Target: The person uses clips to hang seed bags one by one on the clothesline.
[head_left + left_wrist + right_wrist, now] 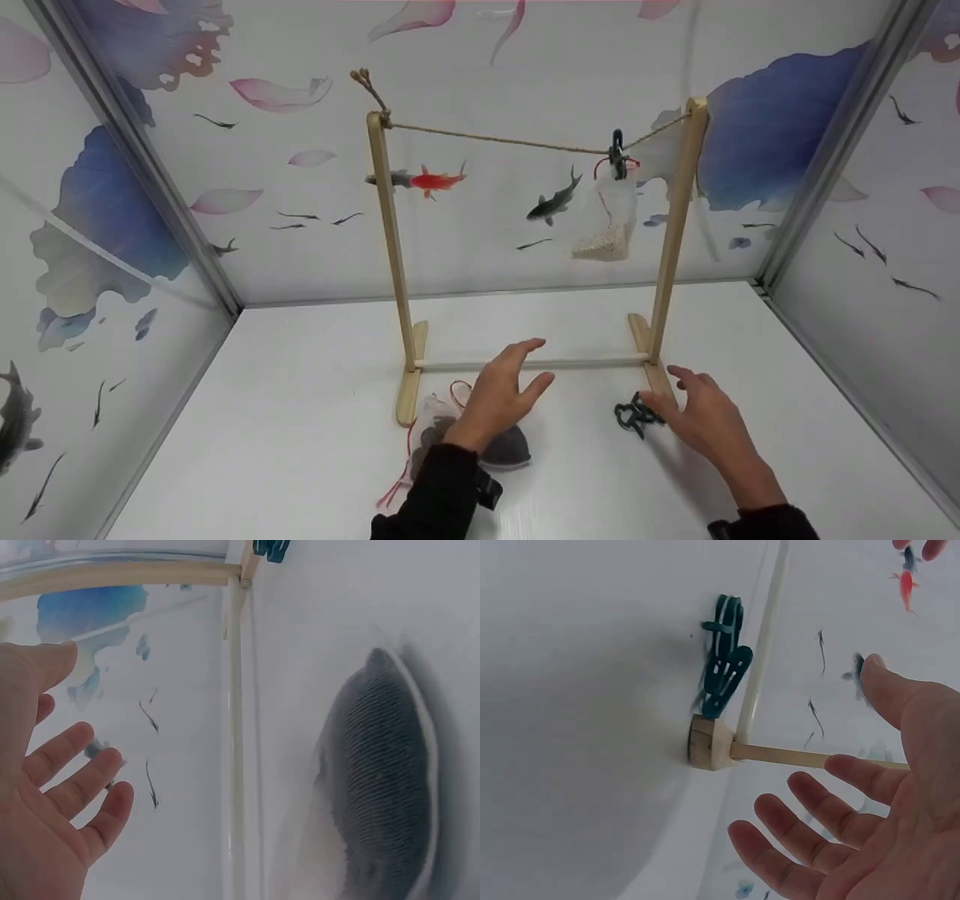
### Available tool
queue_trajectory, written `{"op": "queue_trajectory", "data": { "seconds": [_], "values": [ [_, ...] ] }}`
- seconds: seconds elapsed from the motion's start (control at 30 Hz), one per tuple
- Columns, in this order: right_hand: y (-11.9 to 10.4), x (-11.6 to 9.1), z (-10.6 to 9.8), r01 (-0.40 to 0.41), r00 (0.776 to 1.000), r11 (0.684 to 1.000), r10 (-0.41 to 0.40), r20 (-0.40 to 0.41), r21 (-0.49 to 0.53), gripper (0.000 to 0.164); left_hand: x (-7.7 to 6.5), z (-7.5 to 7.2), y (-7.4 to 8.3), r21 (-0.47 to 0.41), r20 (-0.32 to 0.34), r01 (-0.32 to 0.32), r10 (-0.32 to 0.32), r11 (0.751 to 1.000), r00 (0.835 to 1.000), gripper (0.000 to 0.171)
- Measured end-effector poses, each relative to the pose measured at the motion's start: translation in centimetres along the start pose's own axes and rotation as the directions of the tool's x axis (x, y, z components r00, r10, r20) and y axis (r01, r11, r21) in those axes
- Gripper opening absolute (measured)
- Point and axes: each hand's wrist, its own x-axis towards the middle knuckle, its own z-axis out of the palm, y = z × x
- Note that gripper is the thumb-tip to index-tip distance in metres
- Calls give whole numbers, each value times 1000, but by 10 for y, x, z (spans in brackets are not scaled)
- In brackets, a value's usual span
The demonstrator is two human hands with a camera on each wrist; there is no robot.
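My left hand (499, 394) hovers with fingers spread over the mesh bags on the table, holding nothing. Under it lies a sheer drawstring bag (381, 772) with a dark grey knitted item inside, partly hidden by my wrist in the head view. Beside that one is another sheer bag (433, 424) with red cords and dark contents. My right hand (705, 416), fingers apart and holding nothing, is beside dark green clothespins (724, 656) at the right foot of the wooden rack. A sheer bag of pale grains (606, 241) hangs from the rope by a dark clip (617, 154).
The wooden rack has a left post (390, 240), a right post (679, 232), a rope (495, 138) tied between their tops and a pale crossbar (592, 363) low down. Printed white panels (300, 247) enclose the white table (300, 465) at the back and sides.
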Motion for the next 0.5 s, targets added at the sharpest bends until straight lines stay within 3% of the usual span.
{"op": "queue_trajectory", "data": {
  "seconds": [0.17,0.5],
  "values": [
    [2,-1,12,-66,996,997,68,53,-35,97,-15,15,0,-5,-4,29,-29,1000,1000,49],
    [4,-5,26,-145,983,989,147,108,-34,93,-33,29,4,-111,4,112,-112,987,994,47]
  ]
}}
